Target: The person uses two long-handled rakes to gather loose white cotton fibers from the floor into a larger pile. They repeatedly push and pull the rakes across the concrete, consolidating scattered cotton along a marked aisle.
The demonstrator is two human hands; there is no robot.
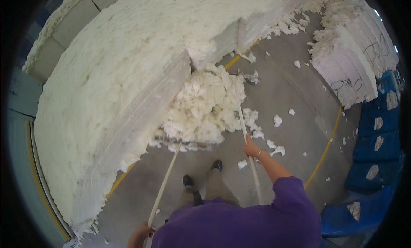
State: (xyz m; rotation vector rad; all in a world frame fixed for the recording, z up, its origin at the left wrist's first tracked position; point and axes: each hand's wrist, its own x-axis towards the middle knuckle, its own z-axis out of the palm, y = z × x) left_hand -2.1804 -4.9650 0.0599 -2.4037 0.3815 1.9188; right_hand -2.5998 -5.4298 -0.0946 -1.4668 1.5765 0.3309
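Observation:
My right hand (251, 146) is closed around a long pale pole (242, 113). The pole's far end reaches a low, fluff-covered head (251, 78) at the right side of a loose heap of white cotton (201, 104). Low on the left, my left hand (144, 230) grips a second pale pole (164, 181). That one runs up to a dark, wide head (182, 143) along the near edge of the heap, partly buried in fibre. Both heads are too clogged to show their exact kind. The heap lies on the floor against a huge row of cotton bales (115, 72).
More cotton bales (349, 83) stand at the right, beside blue bins or padded blocks (376, 149). Cotton tufts (277, 120) are strewn over the grey floor, which has yellow lines (325, 156). A rail with a yellow strip (38, 179) runs along the left.

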